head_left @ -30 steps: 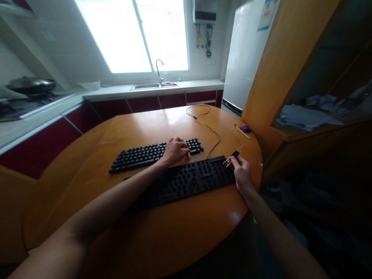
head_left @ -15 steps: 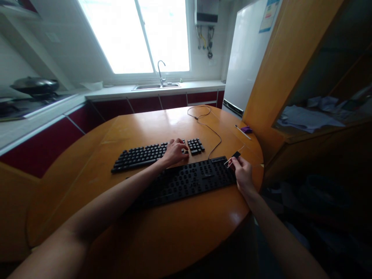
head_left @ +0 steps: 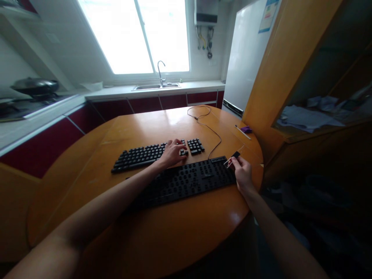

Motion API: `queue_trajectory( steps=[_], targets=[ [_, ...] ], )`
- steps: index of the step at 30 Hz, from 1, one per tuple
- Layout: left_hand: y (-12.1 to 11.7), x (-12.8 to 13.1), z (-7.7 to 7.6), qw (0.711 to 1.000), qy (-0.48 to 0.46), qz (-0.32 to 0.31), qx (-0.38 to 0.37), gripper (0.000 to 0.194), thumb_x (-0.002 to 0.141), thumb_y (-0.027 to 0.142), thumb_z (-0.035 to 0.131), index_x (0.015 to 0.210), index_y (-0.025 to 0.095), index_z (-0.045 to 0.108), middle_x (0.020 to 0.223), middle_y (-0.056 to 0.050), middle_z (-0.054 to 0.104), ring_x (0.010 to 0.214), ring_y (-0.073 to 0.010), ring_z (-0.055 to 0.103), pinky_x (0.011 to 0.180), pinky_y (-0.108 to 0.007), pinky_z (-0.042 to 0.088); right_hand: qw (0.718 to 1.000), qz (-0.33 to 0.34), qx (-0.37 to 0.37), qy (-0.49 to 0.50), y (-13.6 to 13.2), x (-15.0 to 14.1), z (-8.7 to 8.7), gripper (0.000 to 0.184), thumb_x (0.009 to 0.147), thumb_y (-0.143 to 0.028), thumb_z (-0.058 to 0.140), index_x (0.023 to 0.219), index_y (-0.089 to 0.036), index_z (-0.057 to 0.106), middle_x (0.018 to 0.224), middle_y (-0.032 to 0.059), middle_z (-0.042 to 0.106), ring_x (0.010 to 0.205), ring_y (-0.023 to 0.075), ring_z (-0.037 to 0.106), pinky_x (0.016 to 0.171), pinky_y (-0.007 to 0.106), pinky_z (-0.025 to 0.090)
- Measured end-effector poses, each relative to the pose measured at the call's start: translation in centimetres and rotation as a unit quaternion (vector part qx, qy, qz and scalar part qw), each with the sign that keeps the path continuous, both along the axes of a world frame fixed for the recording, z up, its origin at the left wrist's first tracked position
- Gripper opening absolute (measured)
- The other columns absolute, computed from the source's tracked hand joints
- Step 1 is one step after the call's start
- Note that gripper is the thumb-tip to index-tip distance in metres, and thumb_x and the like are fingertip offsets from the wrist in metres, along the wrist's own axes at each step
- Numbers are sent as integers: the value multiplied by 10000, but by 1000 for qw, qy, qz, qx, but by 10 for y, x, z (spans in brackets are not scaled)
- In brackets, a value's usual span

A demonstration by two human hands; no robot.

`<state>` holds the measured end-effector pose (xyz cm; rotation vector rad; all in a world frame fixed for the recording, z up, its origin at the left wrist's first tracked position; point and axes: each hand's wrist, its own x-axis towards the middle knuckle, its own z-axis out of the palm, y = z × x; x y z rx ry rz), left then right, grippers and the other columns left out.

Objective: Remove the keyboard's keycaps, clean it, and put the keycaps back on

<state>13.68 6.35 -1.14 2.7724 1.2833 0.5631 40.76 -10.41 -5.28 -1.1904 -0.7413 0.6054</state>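
On the round wooden table [head_left: 162,240] lies a bare black keyboard frame [head_left: 186,180] with its keys off. Behind it the loose black keycaps [head_left: 139,156] stand laid out in rows. My left hand [head_left: 172,153] rests on these keycaps, fingers curled and pinching at one near the small right-hand block [head_left: 195,146]. At the frame's right end my right hand [head_left: 241,172] is closed on a small black keycap puller [head_left: 233,157] with wire prongs, held just above the frame's corner.
A thin cable [head_left: 207,126] runs from the keyboard frame toward the table's far edge. A purple-tipped tool [head_left: 244,131] lies at the far right. A wooden cabinet [head_left: 279,77] and a white fridge [head_left: 247,54] stand to the right; a counter with a sink [head_left: 155,86] runs behind.
My left hand has shifted slightly along the keycap rows near the right-hand block. My right hand has stayed put with the puller.
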Motion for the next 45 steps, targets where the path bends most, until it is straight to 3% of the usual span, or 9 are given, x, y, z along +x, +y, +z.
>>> queue_trajectory(
  steps=[12,23,36,41,45],
  targets=[
    [5,2,-4,1000,-12,-9,-11,290,757,368,787,1030,270,777,1183,-76,568,1113,-305,471,1028,-461,395,1000,4,-7,4,0,-1,2,315,759,-475,723,714,-172,648,666,14,622,631,155,572,619,281,468],
    [5,9,-7,1000,-18,3,-16,168,755,358,773,879,245,769,1171,-77,569,1121,-319,470,1015,-473,395,1000,4,-5,-5,0,-1,0,320,777,-477,714,701,-176,637,658,10,616,622,154,570,614,280,463],
    [12,9,-8,999,-23,-12,-28,226,731,402,793,905,257,797,1177,-71,570,1120,-312,476,1029,-463,391,1000,6,-3,-3,1,1,-3,298,785,-452,714,708,-172,648,659,13,621,617,152,564,607,281,457],
    [11,3,4,997,-71,-10,5,247,768,392,769,962,241,790,1140,-76,596,1093,-287,503,1038,-438,401,1000,8,-3,-4,1,0,-2,270,794,-423,701,721,-168,653,665,10,621,625,148,561,615,273,452],
    [-5,-13,19,992,-121,2,28,207,839,367,695,974,231,773,1096,-74,610,1074,-273,508,1020,-434,411,1000,-6,-6,4,0,-1,0,307,775,-467,695,735,-166,647,678,15,636,613,148,576,605,270,462]
  ],
)
